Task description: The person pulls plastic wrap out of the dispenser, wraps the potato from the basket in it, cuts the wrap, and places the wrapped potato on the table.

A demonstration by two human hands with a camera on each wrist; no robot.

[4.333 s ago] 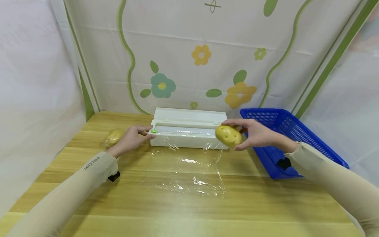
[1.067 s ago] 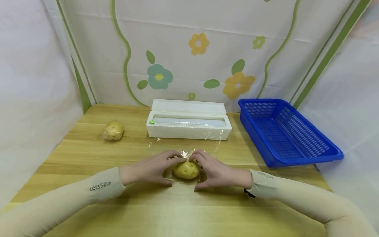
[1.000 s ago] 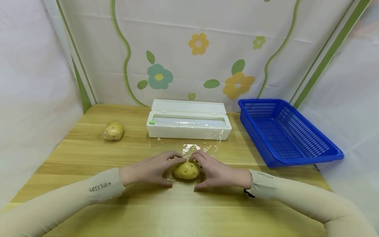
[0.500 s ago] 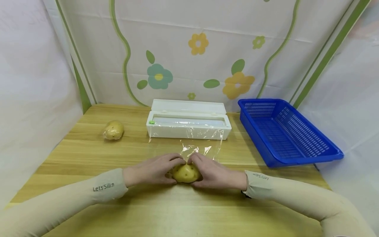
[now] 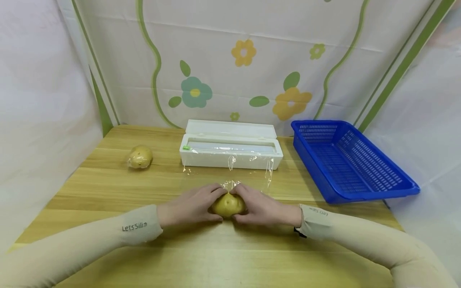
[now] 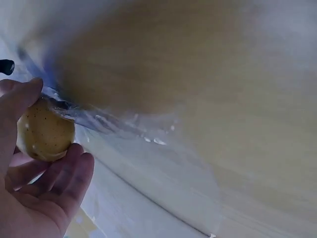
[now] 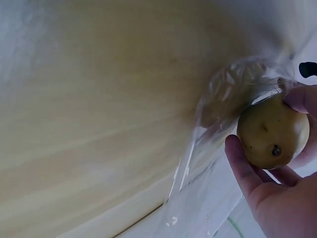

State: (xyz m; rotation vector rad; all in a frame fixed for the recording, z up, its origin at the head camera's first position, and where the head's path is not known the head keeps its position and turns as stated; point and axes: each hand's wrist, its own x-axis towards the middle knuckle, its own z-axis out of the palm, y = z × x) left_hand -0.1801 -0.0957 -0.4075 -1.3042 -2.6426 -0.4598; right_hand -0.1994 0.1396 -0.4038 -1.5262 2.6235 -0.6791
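A yellow potato (image 5: 228, 205) sits near the middle of the wooden table, gripped from both sides. My left hand (image 5: 196, 204) curls its fingers and thumb around one end, and my right hand (image 5: 259, 206) does so at the other. Clear cling film (image 5: 230, 185) runs from the box to the far side of the potato. In the right wrist view, crinkled film (image 7: 190, 156) trails off from the potato (image 7: 272, 131). The left wrist view shows the potato (image 6: 45, 130) between thumb and fingers, with film beside it. Behind stands the white cling film box (image 5: 230, 161), lid raised, roll visible inside.
At the back left lies another potato (image 5: 140, 156) in shiny film. A blue slotted basket (image 5: 354, 197) stands on the right. One green slider (image 5: 185, 147) shows at the box's left end. A flower-printed cloth (image 5: 216, 48) hangs behind the table.
The potato went from beside the box, in my right hand, down to the table nearer me. Over the last second both hands closed in on it, and the film shifted between box and potato.
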